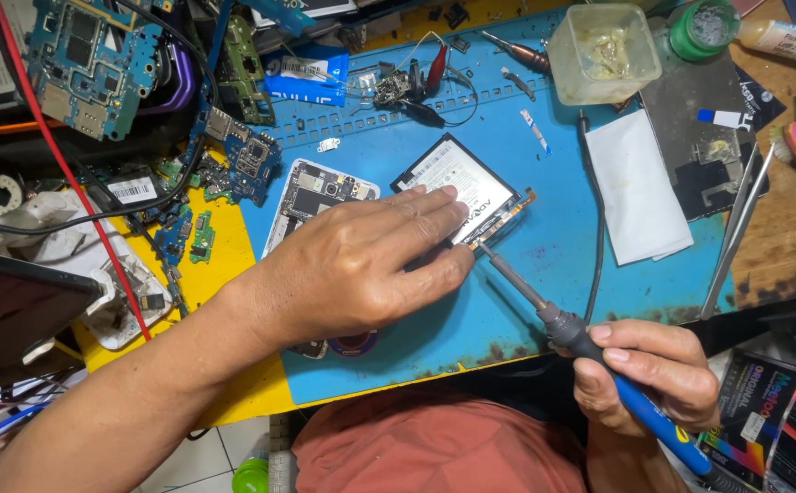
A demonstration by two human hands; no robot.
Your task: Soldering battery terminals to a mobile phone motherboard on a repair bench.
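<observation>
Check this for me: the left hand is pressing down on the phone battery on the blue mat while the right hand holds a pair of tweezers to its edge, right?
Not quite. In the head view the right hand holds a soldering iron, not tweezers, its tip at the edge of the battery. The left hand does press on the battery on the blue mat.

Phone repair workshop: circuit boards [88, 55], soldering iron [544, 306], blue mat [553, 246].

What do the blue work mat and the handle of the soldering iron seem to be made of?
The blue mat looks like soft, matte silicone or rubber: moulded ridges near its far edge, brown scorched spots along its near edge. The soldering iron in the right hand seems to have a glossy blue plastic handle with a dark grey, probably rubbery, collar.
</observation>
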